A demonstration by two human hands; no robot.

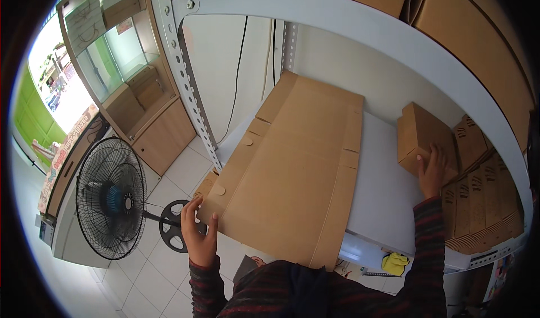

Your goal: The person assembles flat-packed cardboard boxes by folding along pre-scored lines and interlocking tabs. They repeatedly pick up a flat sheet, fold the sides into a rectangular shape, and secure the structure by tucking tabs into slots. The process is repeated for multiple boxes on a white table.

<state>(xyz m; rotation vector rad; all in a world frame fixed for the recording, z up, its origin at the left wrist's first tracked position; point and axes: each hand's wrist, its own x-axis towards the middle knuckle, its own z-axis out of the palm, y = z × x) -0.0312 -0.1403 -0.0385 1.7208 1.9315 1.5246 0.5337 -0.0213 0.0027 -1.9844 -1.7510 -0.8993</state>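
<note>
The flat cardboard overhangs the shelf; a bump could slide it off. I see the left hand spread open at its corner; the right hand, fingers spread against a box, could shove that askew.

left sleeve: long, dark, thin reddish stripes | right sleeve: same stripes, reaching wrist | torso top: matching striped fabric | near middle: dark navy cloth over chest | left hand, right hand: bare

The cardboard sheet and box are brown, the sleeves dark with red stripes.
</note>
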